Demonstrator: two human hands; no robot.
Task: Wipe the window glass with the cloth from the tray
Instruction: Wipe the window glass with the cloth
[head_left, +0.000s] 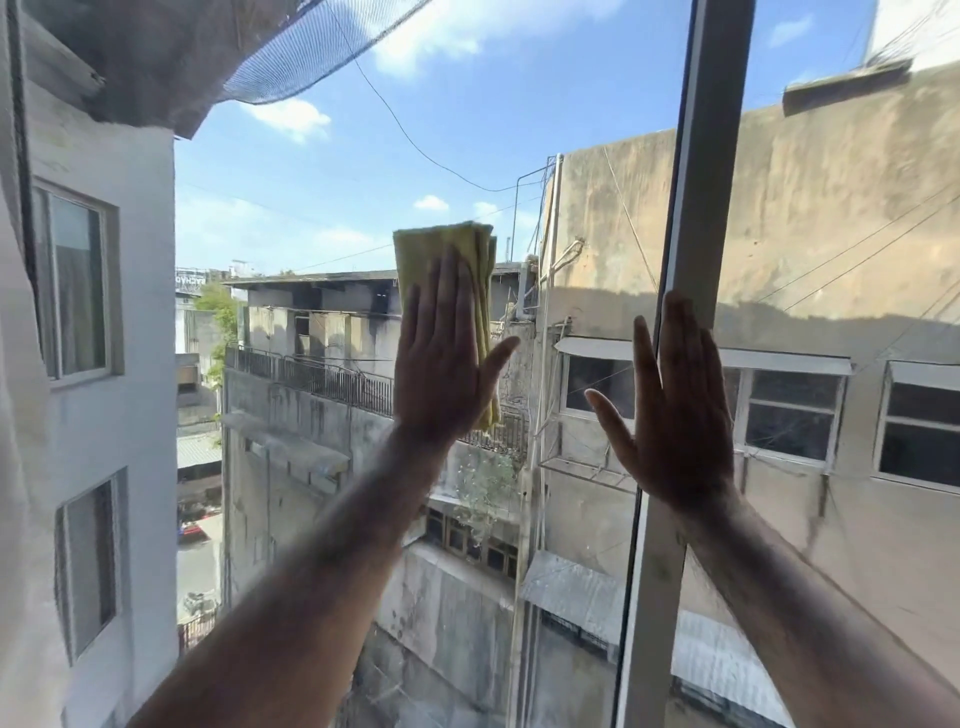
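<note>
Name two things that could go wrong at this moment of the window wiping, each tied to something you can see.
1. The left hand presses the folded yellow cloth flat under an open palm, not gripping it; the cloth may slip and drop.
2. The right hand lies bare across the window frame and the window glass; it may leave smears to wipe again.

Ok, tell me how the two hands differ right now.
The left hand presses a folded yellow cloth flat against the window glass; the right hand is bare. The left hand sits on the open pane, while the right hand lies over the vertical window frame. Both are open, fingers up, palms to the window.
</note>
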